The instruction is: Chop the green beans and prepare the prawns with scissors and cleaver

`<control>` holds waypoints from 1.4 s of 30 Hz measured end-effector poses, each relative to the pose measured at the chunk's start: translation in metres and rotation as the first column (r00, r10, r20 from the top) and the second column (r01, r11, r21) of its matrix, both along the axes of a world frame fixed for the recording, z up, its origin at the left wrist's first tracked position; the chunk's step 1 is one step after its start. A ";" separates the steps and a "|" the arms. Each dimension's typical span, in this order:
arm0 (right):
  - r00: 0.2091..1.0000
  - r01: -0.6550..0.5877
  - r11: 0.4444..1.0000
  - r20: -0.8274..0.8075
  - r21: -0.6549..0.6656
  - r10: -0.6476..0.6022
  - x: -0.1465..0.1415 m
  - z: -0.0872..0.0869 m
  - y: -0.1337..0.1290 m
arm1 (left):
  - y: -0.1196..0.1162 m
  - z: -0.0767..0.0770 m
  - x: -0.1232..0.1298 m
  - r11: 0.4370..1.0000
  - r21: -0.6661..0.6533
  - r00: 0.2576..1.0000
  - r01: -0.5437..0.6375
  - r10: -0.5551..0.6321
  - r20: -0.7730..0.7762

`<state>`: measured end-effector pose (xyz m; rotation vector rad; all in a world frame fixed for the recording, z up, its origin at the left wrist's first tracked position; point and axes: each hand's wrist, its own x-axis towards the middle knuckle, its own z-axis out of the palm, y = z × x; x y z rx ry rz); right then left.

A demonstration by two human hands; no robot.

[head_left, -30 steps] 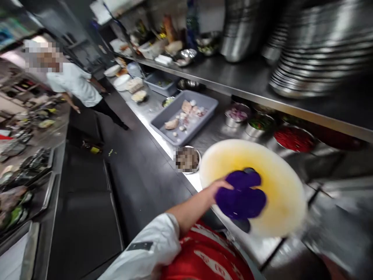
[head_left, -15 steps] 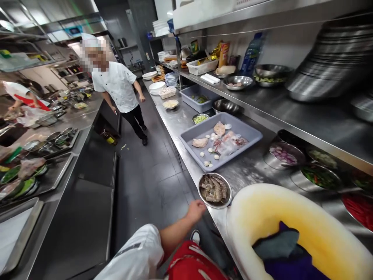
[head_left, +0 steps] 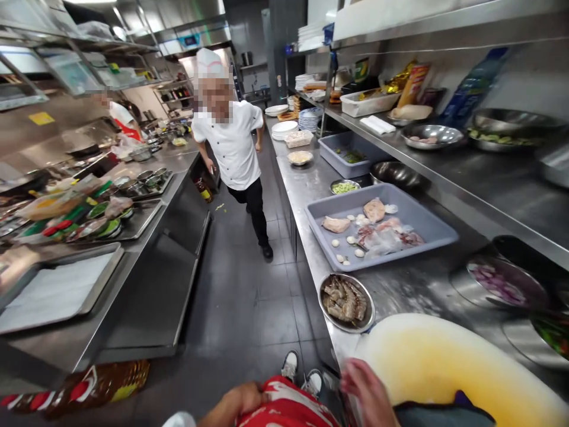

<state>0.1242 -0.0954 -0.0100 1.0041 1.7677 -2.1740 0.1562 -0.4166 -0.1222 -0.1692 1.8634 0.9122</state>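
Observation:
At the bottom, my left hand [head_left: 246,396] rests against the red apron [head_left: 284,412]; its fingers are turned from view. My right hand [head_left: 367,388] is beside the edge of a thick round white cutting board [head_left: 427,350], blurred and with fingers partly curled. I make out nothing held in it. A dark grey and purple cloth [head_left: 440,415] lies on the board. Just beyond the board, near the counter edge, stands a steel bowl of raw shrimp [head_left: 344,301]. Behind it is a grey tray [head_left: 324,240] with raw meat pieces and small white balls.
A co-worker in white [head_left: 231,142] is in the aisle ahead. Steel pots with chopped onion [head_left: 498,281] stand at right, under a shelf [head_left: 489,172]. A second counter with a metal tray [head_left: 95,290] runs along the left; a brown bottle [head_left: 106,382] is low beside it.
My view has swung left. The left hand has drawn back from near the shrimp bowl to the apron. My right hand has come into view by the board. The co-worker has walked closer.

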 end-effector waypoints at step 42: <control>0.993 -0.116 0.992 0.020 -0.047 0.117 -0.104 -0.038 -0.120 | -0.033 -0.007 0.054 0.942 0.030 0.929 -0.334 0.334 -0.158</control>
